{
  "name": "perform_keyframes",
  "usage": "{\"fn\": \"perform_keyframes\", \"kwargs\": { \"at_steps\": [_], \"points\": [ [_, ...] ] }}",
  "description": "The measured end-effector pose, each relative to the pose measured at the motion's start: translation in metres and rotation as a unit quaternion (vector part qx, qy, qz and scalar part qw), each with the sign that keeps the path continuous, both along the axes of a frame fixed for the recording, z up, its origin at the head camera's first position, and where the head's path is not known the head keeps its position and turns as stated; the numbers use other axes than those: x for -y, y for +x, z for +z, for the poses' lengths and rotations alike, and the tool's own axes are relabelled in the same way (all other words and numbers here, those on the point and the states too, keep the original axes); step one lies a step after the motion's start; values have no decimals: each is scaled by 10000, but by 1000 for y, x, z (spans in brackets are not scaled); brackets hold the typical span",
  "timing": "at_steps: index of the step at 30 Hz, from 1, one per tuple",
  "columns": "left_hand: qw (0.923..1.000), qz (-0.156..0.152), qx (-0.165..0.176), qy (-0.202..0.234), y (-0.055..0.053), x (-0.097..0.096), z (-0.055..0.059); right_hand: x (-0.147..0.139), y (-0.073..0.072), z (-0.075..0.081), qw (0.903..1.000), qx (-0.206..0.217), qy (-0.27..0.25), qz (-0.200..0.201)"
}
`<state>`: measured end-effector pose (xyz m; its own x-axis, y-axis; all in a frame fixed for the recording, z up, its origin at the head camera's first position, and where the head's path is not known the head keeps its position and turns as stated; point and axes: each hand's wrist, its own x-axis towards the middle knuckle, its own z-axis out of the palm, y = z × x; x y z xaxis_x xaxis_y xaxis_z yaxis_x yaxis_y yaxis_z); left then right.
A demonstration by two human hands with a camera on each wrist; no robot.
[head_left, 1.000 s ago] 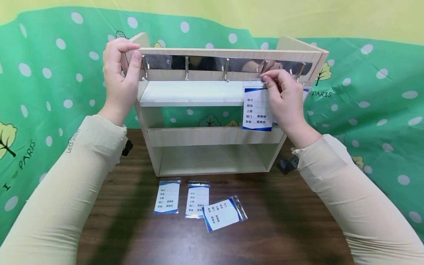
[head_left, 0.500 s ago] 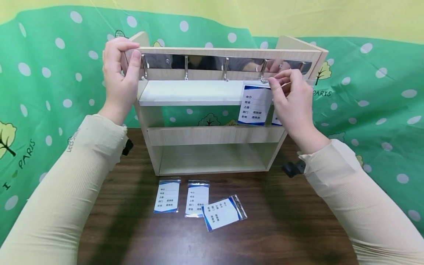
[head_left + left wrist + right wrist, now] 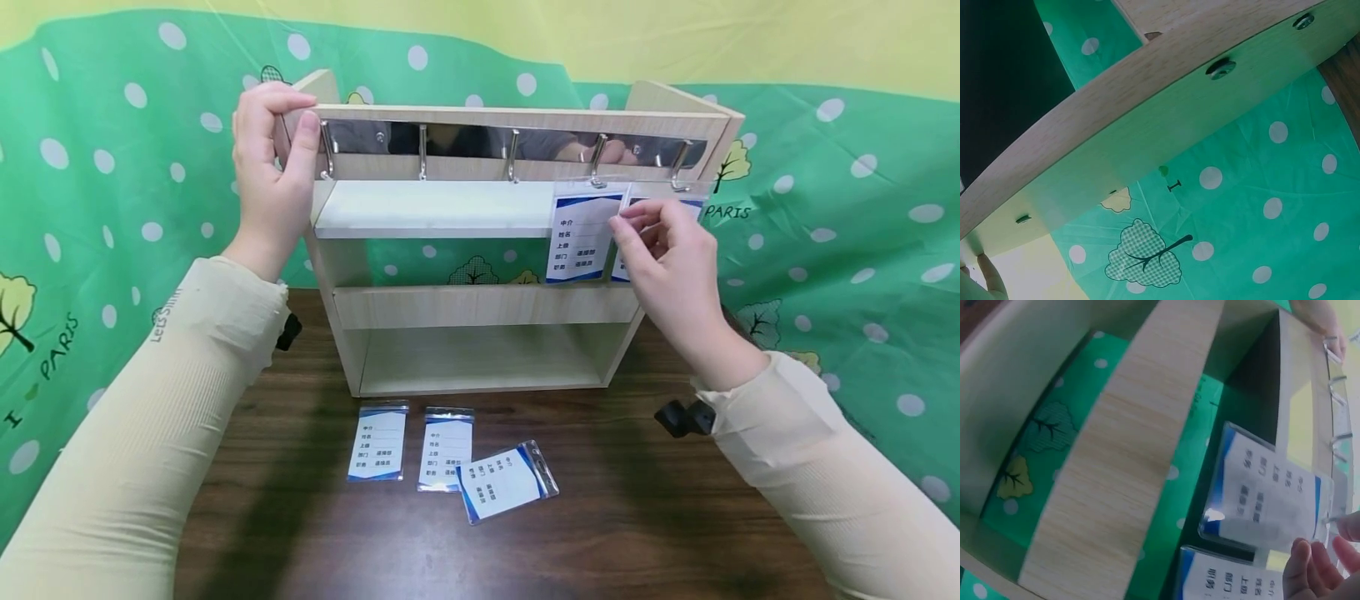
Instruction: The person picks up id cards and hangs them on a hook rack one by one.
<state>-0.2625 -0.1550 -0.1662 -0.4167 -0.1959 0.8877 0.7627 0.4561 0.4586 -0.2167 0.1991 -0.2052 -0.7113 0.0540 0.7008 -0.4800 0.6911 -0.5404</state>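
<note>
My left hand [image 3: 273,175] grips the top left corner of a small wooden shelf [image 3: 487,308], thumb on its front. A clear-sleeved badge card [image 3: 579,242] with blue bands hangs from the fourth metal hook [image 3: 597,158]. Just right of it, my right hand [image 3: 671,267] has bent fingers with nothing held, thumb tip right at the card's edge. Behind that hand, partly covered, a second badge card [image 3: 1229,578] hangs at the rightmost hook [image 3: 680,165]. In the right wrist view, the fingertips [image 3: 1300,550] overlap the first card's top end.
On the brown table [image 3: 420,558] in front of the shelf lie a left badge card [image 3: 377,446], a middle card [image 3: 446,450] and a tilted card [image 3: 506,483] overlapping the middle one. The three hooks to the left are bare. A green dotted cloth [image 3: 135,250] hangs behind.
My right hand has let go of the badge card, which now hangs on the fourth hook, and has moved down and to the right. The left hand has kept its place.
</note>
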Motion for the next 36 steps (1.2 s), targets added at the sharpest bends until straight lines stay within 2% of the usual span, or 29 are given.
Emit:
{"fn": "perform_keyframes", "kwargs": {
  "at_steps": [8, 18, 24, 36],
  "points": [
    [10000, 48, 32, -51, -3, 2, -1, 1, 9, -18, 9990, 293, 226, 244],
    [9999, 81, 32, -67, -4, 3, -1, 2, 16, -33, 9967, 396, 433, 559],
    [9999, 93, 35, -78, -4, 3, -2, 3, 22, -39, 9944, 625, 561, 642],
    [9999, 77, 48, -74, -6, 4, -2, 5, 31, -52, 9904, 926, 476, 915]
  ]
}}
